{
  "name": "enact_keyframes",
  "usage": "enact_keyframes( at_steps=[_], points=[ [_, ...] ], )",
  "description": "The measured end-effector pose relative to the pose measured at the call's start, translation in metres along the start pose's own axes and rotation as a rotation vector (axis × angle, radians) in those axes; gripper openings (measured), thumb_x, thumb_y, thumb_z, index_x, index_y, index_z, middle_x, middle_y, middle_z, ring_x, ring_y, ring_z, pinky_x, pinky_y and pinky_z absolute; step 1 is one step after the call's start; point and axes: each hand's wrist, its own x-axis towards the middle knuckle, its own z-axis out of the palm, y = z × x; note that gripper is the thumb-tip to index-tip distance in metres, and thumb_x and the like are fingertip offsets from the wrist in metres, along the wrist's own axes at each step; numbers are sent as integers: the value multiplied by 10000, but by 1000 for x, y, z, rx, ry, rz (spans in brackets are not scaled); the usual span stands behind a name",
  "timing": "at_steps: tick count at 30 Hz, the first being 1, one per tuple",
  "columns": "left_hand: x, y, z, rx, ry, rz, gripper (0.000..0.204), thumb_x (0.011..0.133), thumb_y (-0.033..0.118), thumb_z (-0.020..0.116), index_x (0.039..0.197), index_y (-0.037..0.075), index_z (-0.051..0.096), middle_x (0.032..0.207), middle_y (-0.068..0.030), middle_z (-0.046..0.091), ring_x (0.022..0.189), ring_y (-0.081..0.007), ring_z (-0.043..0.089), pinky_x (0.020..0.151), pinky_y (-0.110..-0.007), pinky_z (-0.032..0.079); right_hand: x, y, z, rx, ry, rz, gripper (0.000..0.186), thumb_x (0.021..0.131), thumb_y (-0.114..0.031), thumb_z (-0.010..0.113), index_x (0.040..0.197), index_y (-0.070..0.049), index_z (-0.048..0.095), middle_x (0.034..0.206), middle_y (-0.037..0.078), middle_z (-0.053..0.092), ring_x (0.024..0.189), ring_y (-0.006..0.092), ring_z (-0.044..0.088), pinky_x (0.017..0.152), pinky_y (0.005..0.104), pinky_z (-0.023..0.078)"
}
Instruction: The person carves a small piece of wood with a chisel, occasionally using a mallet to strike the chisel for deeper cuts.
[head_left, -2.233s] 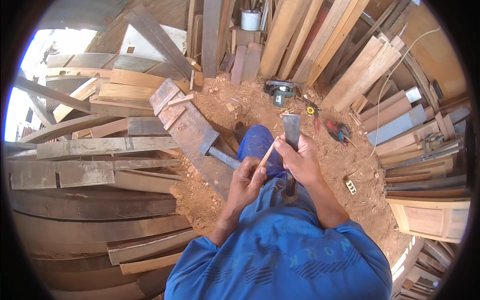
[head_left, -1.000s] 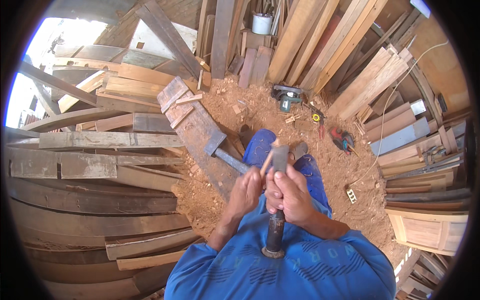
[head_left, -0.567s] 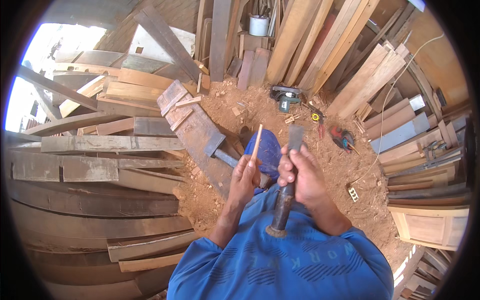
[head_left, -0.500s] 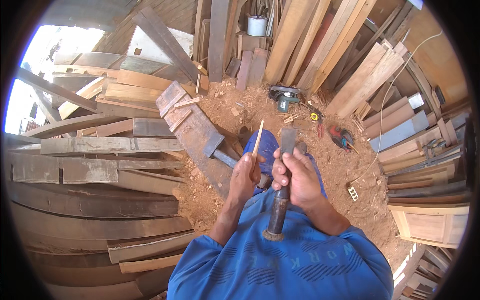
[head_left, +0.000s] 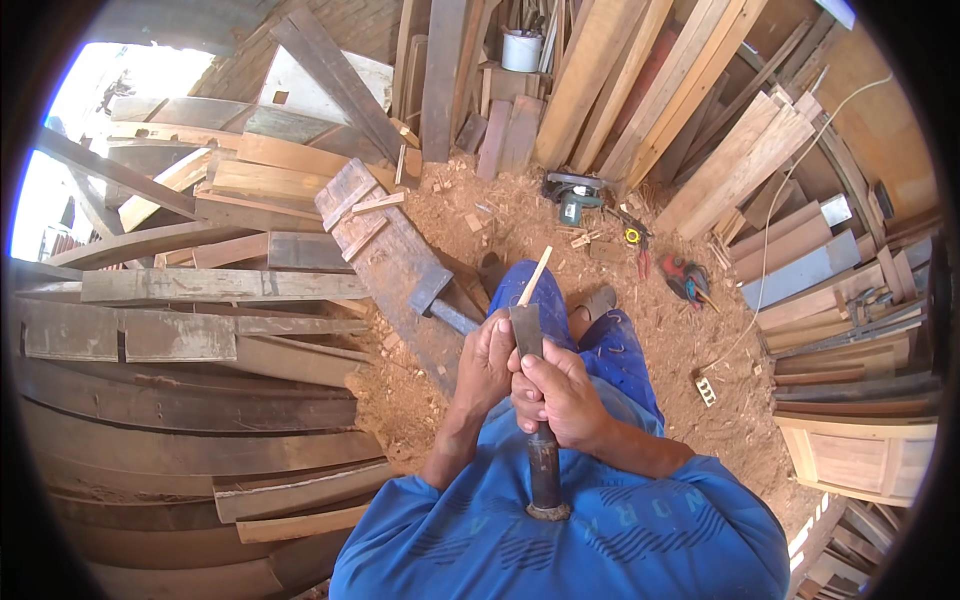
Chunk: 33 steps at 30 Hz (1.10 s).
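Chisel [head_left: 526, 335] now by L hand [head_left: 485, 362], stick [head_left: 537, 274] btm hidden

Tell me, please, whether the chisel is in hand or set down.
In hand: the right hand grips the chisel, its flat blade pointing away from the blue shirt.

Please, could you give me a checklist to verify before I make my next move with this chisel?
1. Right hand wrapped around the chisel: ok.
2. Left hand gripping the wood sliver: ok, though its lower end is hidden.
3. Left fingers well clear of the blade: not ok, right beside it.
4. Blade pointing away from the blue shirt: ok.
5. Green power tool unplugged: cannot tell.
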Motion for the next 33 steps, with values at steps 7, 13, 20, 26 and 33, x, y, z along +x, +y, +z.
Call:
enact_keyframes(
  at_steps=[7, 13, 20, 26, 33],
  points=[
    [-8, 6, -8, 102, -78, -89, 420, 1048, 333, 319, 902, 29, 571, 714, -118, 559, 638, -197, 560, 576, -348, 426, -2, -7, 1, -5, 6, -25, 196, 1007, -256, 440, 1021, -68, 491, 675, -23, 386, 474, 44, 358, 467, 260, 425],
    [-24, 2, 3, 152, -46, 36, 358, 1043, 265, 362, 819, 27, 509, 631, -145, 491, 513, -259, 476, 499, -381, 381, -9, -16, 1, -29, 44, -98, 184, 1007, -250, 436, 1005, -68, 457, 663, -20, 385, 465, 54, 356, 453, 260, 418],
    [-58, -40, -1, -469, 0, -419, 418, 1047, 368, 354, 828, 73, 554, 546, 49, 397, 453, -50, 328, 430, -226, 274, -10, -44, -13, 37, 132, -346, 161, 1021, -227, 416, 1016, -71, 455, 662, -5, 402, 468, 53, 361, 440, 250, 401],
    [4, -10, 5, -613, -2, -384, 417, 1055, 347, 341, 841, 63, 560, 610, 47, 458, 519, -39, 387, 473, -220, 323, 10, -15, -8, 138, 51, -41, 160, 1017, -219, 430, 1013, -66, 478, 690, -20, 417, 495, 52, 389, 461, 256, 425],
    [8, -29, -9, -457, -177, -355, 406, 1053, 329, 323, 992, 52, 614, 742, -10, 615, 628, -69, 546, 547, -229, 450, 10, 1, -8, 43, 3, 25, 152, 1010, -224, 430, 1009, -79, 475, 650, -27, 380, 458, 58, 353, 449, 261, 421]
  ],
)
